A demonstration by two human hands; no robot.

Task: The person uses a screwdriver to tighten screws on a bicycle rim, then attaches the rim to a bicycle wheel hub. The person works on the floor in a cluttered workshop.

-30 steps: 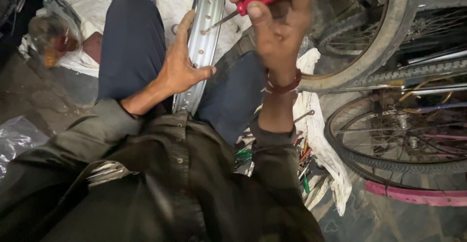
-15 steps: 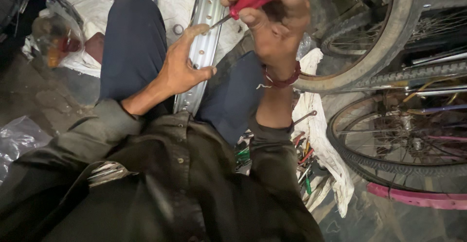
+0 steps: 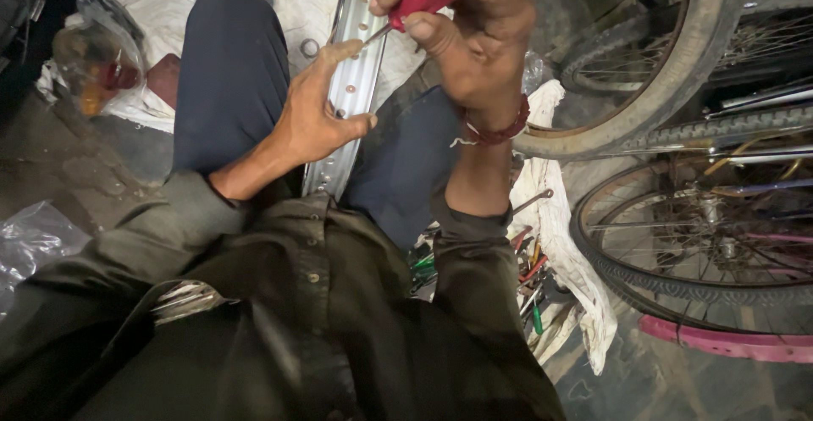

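The left hand [image 3: 318, 120] clasps a bare silver wheel rim [image 3: 351, 91] that stands between the person's knees, running from the lap up to the top edge of the view. The fingers wrap over the rim's left edge and the thumb presses on its right edge, so this grip is clenched on the rim itself. The rim's inner channel faces the camera, with a row of small spoke holes along it.

The right hand [image 3: 474, 40] is closed around the red handle of a screwdriver [image 3: 419, 2] — a full grip, with fingers curled over the handle and the thumb braced along its side. The thin metal shaft slants down and to the left, and its tip sits at the rim's channel just above the left hand's fingertips; whether it is seated in a hole cannot be told. A red thread bracelet [image 3: 500, 129] circles the right wrist.

Both legs wear dark blue trousers [image 3: 229, 74] and rest on a white cloth [image 3: 559, 218] spread on the floor. To the right stand bicycle wheels with tyres [image 3: 669, 74] — one has a pink rim [image 3: 728, 342]. Small hand tools [image 3: 529, 277] lie scattered just beside the right forearm. At the far left sits a clear plastic bag [image 3: 89, 61].
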